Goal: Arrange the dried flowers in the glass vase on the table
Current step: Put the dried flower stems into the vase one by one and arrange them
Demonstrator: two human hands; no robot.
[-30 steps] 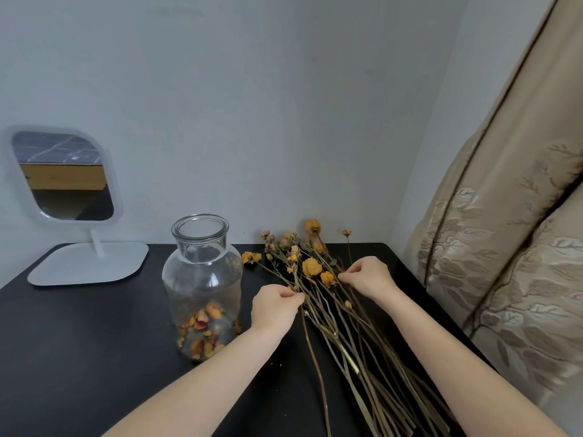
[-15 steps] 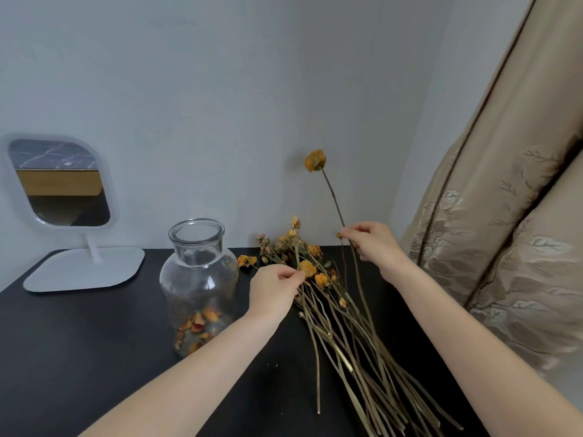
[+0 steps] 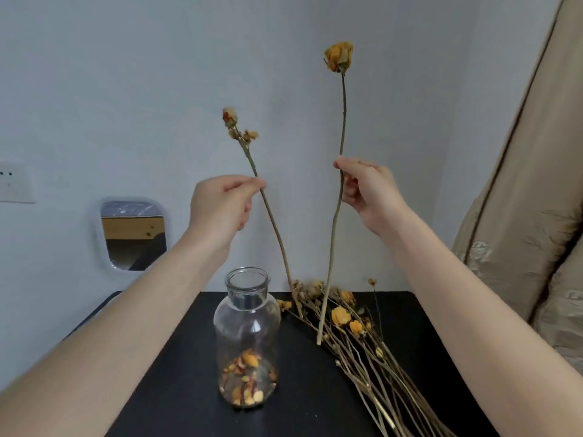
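Note:
A clear glass vase (image 3: 247, 329) stands on the black table (image 3: 312, 389), with dried petals lying at its bottom. My left hand (image 3: 220, 206) pinches a dried stem with a small reddish bud (image 3: 277, 234) and holds it up above and just right of the vase mouth. My right hand (image 3: 367, 190) pinches a longer stem topped by a yellow rose (image 3: 339, 56), raised upright to the right. Both stem ends hang over the pile of dried flowers (image 3: 362, 339) lying on the table right of the vase.
A white-framed mirror (image 3: 134, 234) stands at the back left against the wall, partly hidden by my left forearm. A beige embroidered curtain (image 3: 530, 216) hangs along the right side. A wall socket (image 3: 14, 182) is at the far left.
Both hands rose from the pile. The right hand lifted the yellow rose much higher, and the left hand pulled a second stem out of the pile and raised it. The camera tilted up.

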